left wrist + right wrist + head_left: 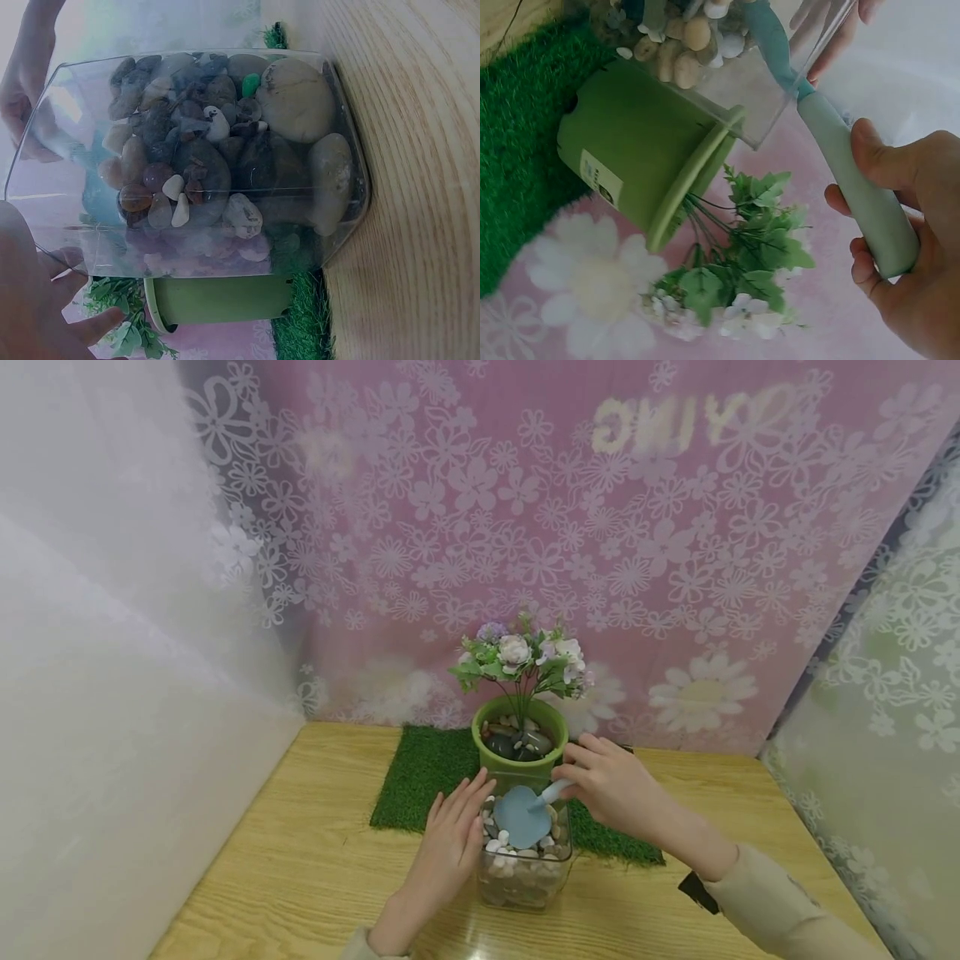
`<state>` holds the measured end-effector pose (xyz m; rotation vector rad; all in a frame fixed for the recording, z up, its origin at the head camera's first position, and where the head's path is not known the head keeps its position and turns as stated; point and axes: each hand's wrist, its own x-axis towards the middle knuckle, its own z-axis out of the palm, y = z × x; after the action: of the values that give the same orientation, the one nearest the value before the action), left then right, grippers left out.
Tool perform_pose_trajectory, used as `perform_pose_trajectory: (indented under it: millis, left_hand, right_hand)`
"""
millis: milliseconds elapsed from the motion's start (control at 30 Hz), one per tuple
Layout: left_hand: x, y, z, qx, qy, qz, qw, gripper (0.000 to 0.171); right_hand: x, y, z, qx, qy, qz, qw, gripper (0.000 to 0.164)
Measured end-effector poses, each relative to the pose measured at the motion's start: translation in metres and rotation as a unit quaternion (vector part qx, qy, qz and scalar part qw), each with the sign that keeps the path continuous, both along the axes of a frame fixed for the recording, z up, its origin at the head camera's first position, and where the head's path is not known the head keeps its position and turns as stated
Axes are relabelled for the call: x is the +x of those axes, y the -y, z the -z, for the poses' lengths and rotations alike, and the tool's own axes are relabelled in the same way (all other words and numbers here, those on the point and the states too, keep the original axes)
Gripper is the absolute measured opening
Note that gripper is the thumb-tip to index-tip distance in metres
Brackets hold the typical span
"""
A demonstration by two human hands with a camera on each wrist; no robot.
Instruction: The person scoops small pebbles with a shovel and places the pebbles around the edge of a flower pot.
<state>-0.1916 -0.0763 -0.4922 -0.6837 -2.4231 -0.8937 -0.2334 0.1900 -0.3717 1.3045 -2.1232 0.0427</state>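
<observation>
My right hand [618, 789] grips the pale handle [855, 176] of a small blue garden trowel [522, 818]. Its rounded blade lies over the pebbles [501, 843] inside a clear square container [217, 259], and its neck passes the container's rim. My left hand [448, 839] is at the container's left side, fingers extended near the rim. Through the clear wall in the left wrist view show mixed stones, a large beige stone [296, 101] at the bottom and a small green one [250, 85]. Just behind the container stands a green flowerpot [480, 747].
The flowerpot holds dark stones [501, 745] and a bunch of artificial flowers [514, 652]. A green turf mat [412, 785] lies under it on the wooden table [300, 860]. Behind hangs a pink floral curtain [450, 552], with pale hangings at both sides.
</observation>
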Motion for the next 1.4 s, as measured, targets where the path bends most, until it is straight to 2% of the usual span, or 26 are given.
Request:
perform_pose_trajectory:
  millis: [233, 433, 533, 633, 733, 833, 1000, 1067, 1167, 1400]
  left_hand:
    - [0.001, 0.0, 0.0, 0.011, 0.012, 0.009, 0.9998, 0.051]
    - [0.001, 0.0, 0.0, 0.012, 0.015, 0.006, 0.9998, 0.05]
    - [0.001, 0.0, 0.0, 0.012, 0.019, 0.007, 0.9997, 0.05]
    - [0.001, -0.001, 0.0, 0.013, 0.018, 0.007, 0.9997, 0.051]
    - [0.001, -0.001, 0.0, 0.014, 0.018, 0.007, 0.9997, 0.051]
    - [0.002, -0.001, -0.001, 0.015, 0.018, 0.008, 0.9997, 0.05]
    - [0.0, 0.0, -0.001, 0.013, 0.014, 0.009, 0.9998, 0.051]
    - [0.0, 0.001, -0.001, 0.011, 0.016, 0.007, 0.9998, 0.052]
    - [-0.001, 0.001, -0.001, 0.009, 0.017, 0.007, 0.9998, 0.052]
    - [0.001, 0.0, -0.001, 0.008, 0.014, 0.006, 0.9999, 0.049]
  right_hand:
    - [-0.002, -0.011, 0.009, -0.041, 0.095, -0.004, 0.995, 0.015]
    - [-0.002, -0.011, 0.012, -0.048, 0.142, -0.012, 0.989, 0.017]
    - [0.001, -0.011, 0.013, -0.045, 0.18, 0.027, 0.982, 0.013]
    - [0.006, -0.011, 0.013, -0.04, 0.24, 0.082, 0.966, 0.011]
    - [0.011, -0.011, 0.013, -0.044, 0.278, 0.124, 0.951, 0.012]
    - [0.014, -0.009, 0.014, -0.054, 0.275, 0.136, 0.95, 0.01]
    - [0.017, -0.006, 0.02, -0.065, 0.212, 0.117, 0.968, 0.011]
    - [0.019, -0.005, 0.021, -0.072, 0.198, 0.111, 0.971, 0.011]
    - [0.021, -0.006, 0.022, -0.085, 0.205, 0.112, 0.969, 0.011]
    - [0.018, -0.011, 0.022, -0.119, 0.251, 0.127, 0.952, 0.012]
